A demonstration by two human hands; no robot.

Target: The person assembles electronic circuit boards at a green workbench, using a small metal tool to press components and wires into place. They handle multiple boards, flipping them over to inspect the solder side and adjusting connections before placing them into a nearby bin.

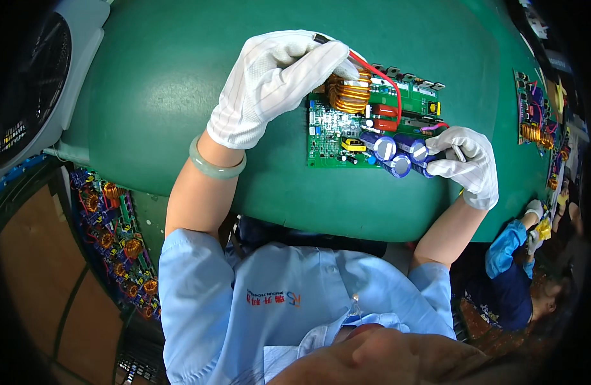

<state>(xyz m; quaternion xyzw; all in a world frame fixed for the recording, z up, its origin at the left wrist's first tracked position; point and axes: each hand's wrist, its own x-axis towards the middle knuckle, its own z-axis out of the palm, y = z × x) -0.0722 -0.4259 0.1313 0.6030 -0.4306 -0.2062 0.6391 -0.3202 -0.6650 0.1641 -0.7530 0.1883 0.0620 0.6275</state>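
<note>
A green circuit board [320, 156] lies on the green table in front of me. It carries a copper-wound coil [350, 96], a cluster of blue capacitors [400, 167] and dark red rectangular parts [385, 111]. My left hand [270, 83], in a white glove, is closed above the coil, pinching a red wire [393, 80] whose black end pokes out by its fingers. One of its fingertips reaches down to the coil. My right hand [470, 165], also gloved, grips the board's right end beside the capacitors; its fingertips partly cover that edge.
The green table mat [180, 96] spreads around the board. Another circuit board [531, 112] sits at the right. Several boards with coils [119, 244] stand together at lower left, below a grey fan-like unit [84, 58]. At right, a co-worker's gloved hands [535, 212] hold something yellow.
</note>
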